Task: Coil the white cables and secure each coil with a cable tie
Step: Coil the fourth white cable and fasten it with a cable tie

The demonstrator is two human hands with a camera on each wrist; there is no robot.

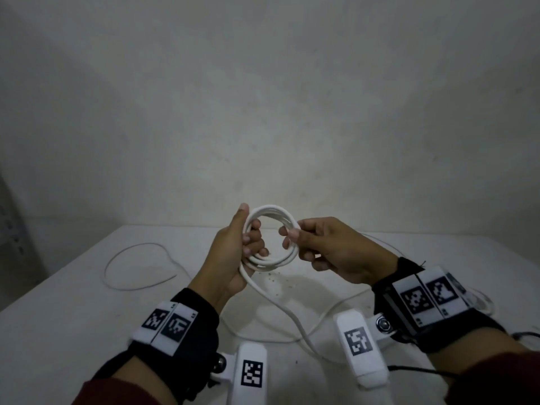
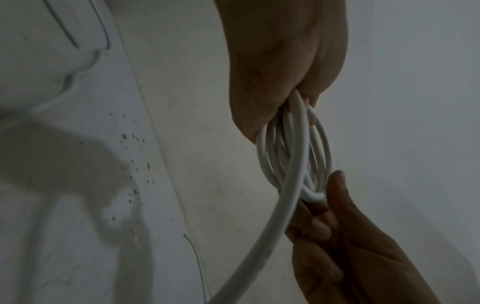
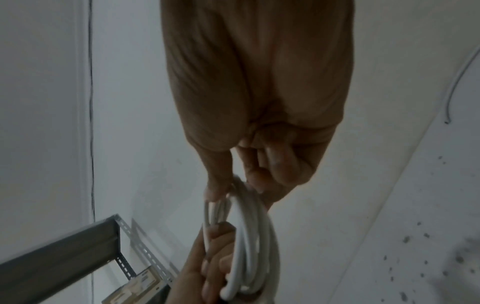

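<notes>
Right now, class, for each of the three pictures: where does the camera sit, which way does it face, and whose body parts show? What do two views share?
Head: worn on the head, facing forward and down at the table; both wrists, left hand, right hand holding the coil.
Left wrist: along the left hand toward the coil; right hand below.
Right wrist: along the right hand; left hand below.
Shared: all show the coil.
</notes>
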